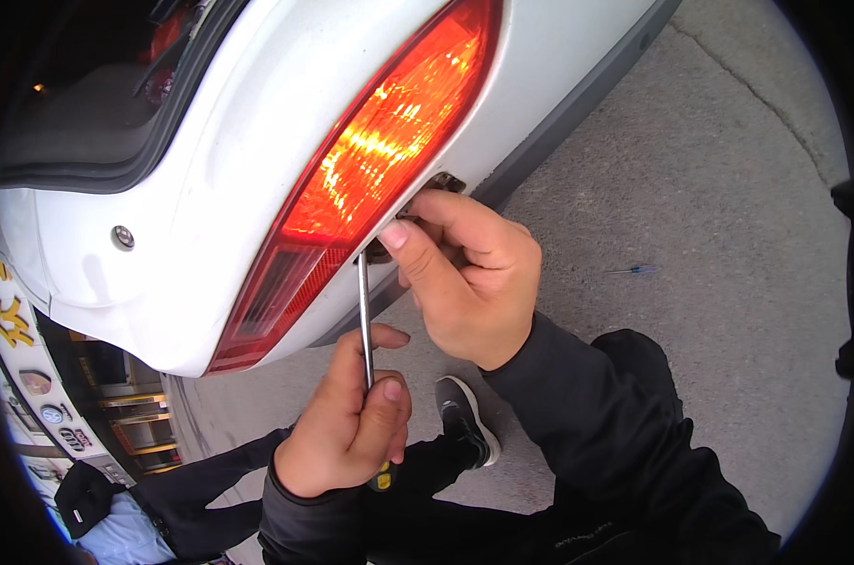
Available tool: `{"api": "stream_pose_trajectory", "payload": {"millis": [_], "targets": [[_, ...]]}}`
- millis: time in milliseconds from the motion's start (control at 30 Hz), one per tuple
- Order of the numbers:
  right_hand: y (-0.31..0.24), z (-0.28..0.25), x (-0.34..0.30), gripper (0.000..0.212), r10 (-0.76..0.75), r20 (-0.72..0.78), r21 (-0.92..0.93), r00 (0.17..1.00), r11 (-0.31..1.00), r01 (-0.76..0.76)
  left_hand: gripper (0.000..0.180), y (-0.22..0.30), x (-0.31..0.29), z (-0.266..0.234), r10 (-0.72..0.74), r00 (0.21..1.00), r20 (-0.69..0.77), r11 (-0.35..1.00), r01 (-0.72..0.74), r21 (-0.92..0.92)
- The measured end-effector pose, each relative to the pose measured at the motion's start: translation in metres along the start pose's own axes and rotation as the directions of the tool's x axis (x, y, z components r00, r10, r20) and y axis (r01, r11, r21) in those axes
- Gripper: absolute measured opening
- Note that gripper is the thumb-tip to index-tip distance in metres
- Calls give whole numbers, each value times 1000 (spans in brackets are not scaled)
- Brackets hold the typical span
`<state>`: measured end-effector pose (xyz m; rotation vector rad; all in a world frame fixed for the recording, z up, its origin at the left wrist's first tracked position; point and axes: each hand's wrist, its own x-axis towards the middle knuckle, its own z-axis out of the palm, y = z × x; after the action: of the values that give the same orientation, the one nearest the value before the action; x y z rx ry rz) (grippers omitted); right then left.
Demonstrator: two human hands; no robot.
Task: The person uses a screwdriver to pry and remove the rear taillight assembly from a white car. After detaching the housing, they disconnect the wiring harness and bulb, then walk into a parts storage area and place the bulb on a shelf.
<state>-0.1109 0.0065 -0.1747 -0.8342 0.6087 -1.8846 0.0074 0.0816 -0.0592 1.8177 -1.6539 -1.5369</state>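
Note:
My left hand (pixel 338 428) is closed around a screwdriver (pixel 365 301) with a long metal shaft and some yellow on its handle. The shaft points away from me, and its tip meets the lower edge of a lit red tail light (pixel 380 141) on a white car (pixel 248 104). Close by, my right hand (pixel 479 273) has its thumb and forefinger bent in at a dark opening (pixel 446 181) in the bodywork beside the light. Whatever those fingers grip, if anything, is hidden behind them.
A thin blue-ended object (pixel 631 270) lies on the grey pavement (pixel 691 188) to the right. My shoe (pixel 465 419) is below the bumper. At lower left another person in a light blue shirt (pixel 126 537) stands before a shopfront (pixel 46 400).

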Motion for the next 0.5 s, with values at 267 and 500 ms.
{"api": "stream_pose_trajectory", "payload": {"millis": [267, 500], "targets": [[0, -1, 2, 14, 24, 35, 55, 999, 998, -26, 33, 1, 1, -11, -29, 998, 62, 998, 32, -50], [0, -4, 4, 13, 66, 59, 96, 996, 993, -72, 32, 0, 2, -16, -26, 999, 47, 1000, 26, -5]]}}
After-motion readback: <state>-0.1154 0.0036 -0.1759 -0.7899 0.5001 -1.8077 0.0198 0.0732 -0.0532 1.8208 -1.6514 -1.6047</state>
